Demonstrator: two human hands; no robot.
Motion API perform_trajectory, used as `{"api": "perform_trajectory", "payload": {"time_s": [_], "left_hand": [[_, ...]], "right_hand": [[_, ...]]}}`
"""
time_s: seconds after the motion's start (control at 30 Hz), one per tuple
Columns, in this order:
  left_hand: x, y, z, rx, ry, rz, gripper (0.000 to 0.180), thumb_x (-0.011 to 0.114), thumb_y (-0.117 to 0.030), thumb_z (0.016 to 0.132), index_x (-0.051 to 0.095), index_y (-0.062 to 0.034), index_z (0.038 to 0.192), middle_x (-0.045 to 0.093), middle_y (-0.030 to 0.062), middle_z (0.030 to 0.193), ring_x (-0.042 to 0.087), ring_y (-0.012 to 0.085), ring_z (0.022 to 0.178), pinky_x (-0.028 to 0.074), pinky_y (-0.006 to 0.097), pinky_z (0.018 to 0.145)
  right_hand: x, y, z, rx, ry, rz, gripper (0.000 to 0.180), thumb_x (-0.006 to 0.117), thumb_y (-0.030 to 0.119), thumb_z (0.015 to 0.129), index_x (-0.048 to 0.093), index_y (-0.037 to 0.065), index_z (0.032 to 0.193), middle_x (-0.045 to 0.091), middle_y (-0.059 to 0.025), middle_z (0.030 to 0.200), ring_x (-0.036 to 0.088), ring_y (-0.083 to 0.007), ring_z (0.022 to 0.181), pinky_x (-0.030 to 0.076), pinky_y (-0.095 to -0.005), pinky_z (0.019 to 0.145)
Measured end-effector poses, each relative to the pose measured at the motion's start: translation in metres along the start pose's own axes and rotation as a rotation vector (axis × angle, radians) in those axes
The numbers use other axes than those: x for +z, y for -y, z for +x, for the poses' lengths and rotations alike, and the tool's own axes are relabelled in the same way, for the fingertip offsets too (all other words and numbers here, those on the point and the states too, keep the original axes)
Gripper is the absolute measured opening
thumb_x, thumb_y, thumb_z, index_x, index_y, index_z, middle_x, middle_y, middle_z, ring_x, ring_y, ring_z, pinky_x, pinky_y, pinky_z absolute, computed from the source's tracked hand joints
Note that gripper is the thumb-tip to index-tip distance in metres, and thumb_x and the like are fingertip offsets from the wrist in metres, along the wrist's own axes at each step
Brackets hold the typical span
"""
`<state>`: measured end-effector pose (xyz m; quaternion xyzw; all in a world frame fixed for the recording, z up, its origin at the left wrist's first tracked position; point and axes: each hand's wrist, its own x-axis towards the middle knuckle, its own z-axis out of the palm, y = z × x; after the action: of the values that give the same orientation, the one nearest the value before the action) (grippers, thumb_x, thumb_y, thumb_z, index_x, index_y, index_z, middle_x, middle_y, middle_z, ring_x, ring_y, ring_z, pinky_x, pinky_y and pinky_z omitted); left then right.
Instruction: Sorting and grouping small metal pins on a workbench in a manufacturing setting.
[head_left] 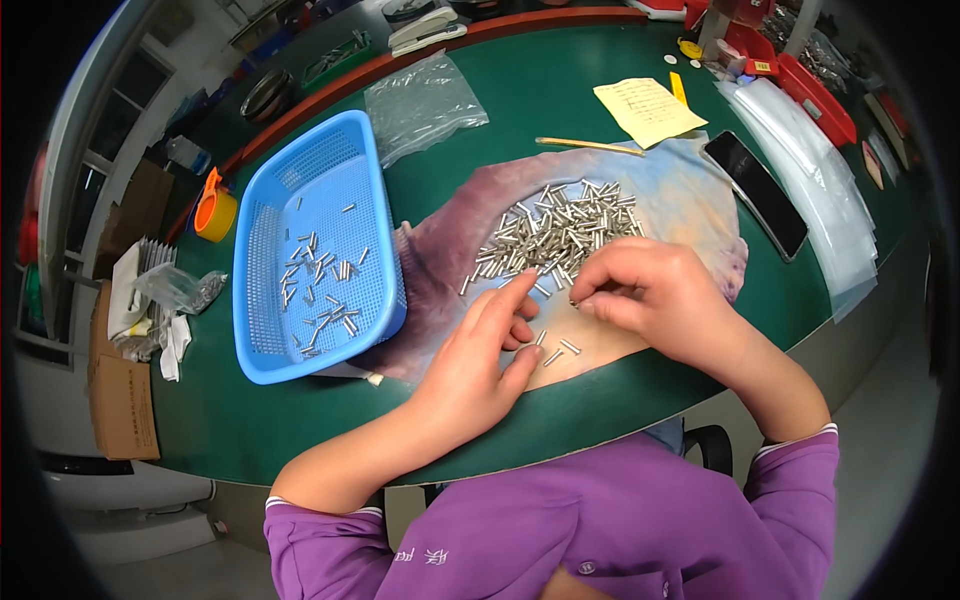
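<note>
A heap of small silvery metal pins [565, 228] lies on a tie-dyed cloth [455, 215] in front of me. My left hand [485, 345] rests at the heap's near left edge, index finger stretched out, thumb apart, with nothing visible in it. My right hand [650, 295] is closed in a pinch at the heap's near right side; a tiny dark tip shows at the fingertips, too small to name. Between the hands a few loose pins [553, 357] lie on the cloth. To the left, a blue plastic basket [247, 290] holds several scattered pins.
A clear plastic bag [425, 105] lies beyond the basket. Behind the heap are a pencil [590, 146] and a handwritten yellow note [650, 110]. At right lie a phone [757, 195] and clear plastic sleeves [820, 200]. An orange tape roll [214, 212] stands left of the basket.
</note>
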<state>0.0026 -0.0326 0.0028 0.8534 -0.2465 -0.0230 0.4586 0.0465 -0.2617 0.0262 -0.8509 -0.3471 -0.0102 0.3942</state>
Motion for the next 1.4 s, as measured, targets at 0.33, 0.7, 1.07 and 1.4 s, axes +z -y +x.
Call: {"api": "perform_trajectory", "payload": {"time_s": [0.33,0.7,1.07,1.4], "left_hand": [[-0.001,0.002,-0.001,0.055,-0.046,-0.073,0.058,0.064,0.009,0.083,0.047,0.0021,0.138,0.057,0.0133,0.114,0.062,0.0162,0.092,0.053,0.028,0.081],[-0.003,0.012,0.000,0.098,0.008,0.027,0.049,0.066,0.003,0.084,0.053,-0.0009,0.132,0.057,0.0121,0.114,0.060,0.0202,0.096,0.052,0.031,0.085],[-0.001,0.013,-0.004,0.277,-0.002,0.199,0.029,0.063,-0.005,0.084,0.064,-0.0050,0.113,0.058,0.0122,0.114,0.056,0.0316,0.107,0.047,0.042,0.092],[-0.008,0.012,0.000,0.168,-0.128,0.260,0.051,0.063,0.005,0.081,0.047,0.0015,0.129,0.058,0.0160,0.111,0.060,0.0290,0.095,0.050,0.039,0.085]], "right_hand": [[0.004,-0.027,-0.001,0.518,0.042,1.524,0.022,0.065,0.023,0.097,0.061,0.007,0.112,0.062,0.0012,0.090,0.059,-0.0050,0.078,0.053,-0.0189,0.074],[0.008,-0.023,0.007,0.565,0.059,1.678,0.031,0.063,0.038,0.096,0.052,0.009,0.103,0.048,0.0028,0.084,0.046,-0.0016,0.070,0.043,-0.0126,0.059],[0.021,0.040,0.083,0.303,0.172,0.879,0.020,0.063,0.023,0.098,0.061,0.003,0.099,0.059,0.0000,0.080,0.053,-0.0043,0.068,0.047,-0.0192,0.061],[0.018,0.041,0.124,-0.338,-0.082,0.079,0.021,0.072,0.009,0.081,0.070,0.004,0.101,0.071,-0.0105,0.093,0.069,-0.0246,0.084,0.056,-0.0336,0.075]]}}
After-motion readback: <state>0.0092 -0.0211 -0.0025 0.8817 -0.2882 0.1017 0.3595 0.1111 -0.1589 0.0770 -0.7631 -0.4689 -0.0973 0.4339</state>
